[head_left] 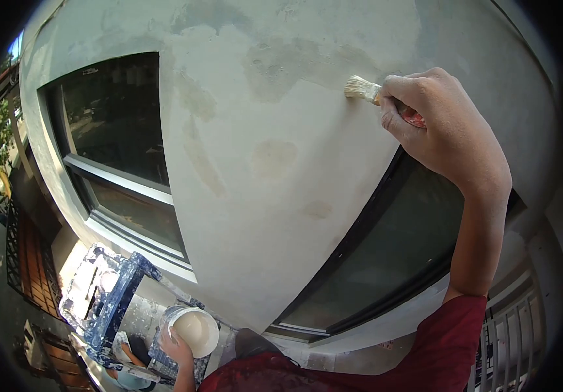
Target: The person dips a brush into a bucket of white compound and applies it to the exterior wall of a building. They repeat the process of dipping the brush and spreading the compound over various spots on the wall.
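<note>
Filling most of the frame, a pale plastered wall point(281, 196) is showing patchy grey and cream areas, with darker blotches toward the top centre. A dark window point(118, 144) is sitting at the left of the frame and a second window point(392, 255) is running along the lower right (both with pale frames). At the lower left, a paint-spattered blue stepladder point(108, 300) is standing beside a dark metal gate point(23, 261), and white railings point(513, 326) are showing at the lower right edge.

At the upper right, the right hand point(438, 124) is raised on a bare forearm with a red sleeve below it. Its fingers are curled tightly together around the reddish handle of a paintbrush point(376, 95), whose pale bristles are touching the wall.

At the bottom centre, the left hand point(178, 349) is gripping the rim of a round bucket point(195, 330) of cream paint, its fingers wrapped over the near edge.
</note>
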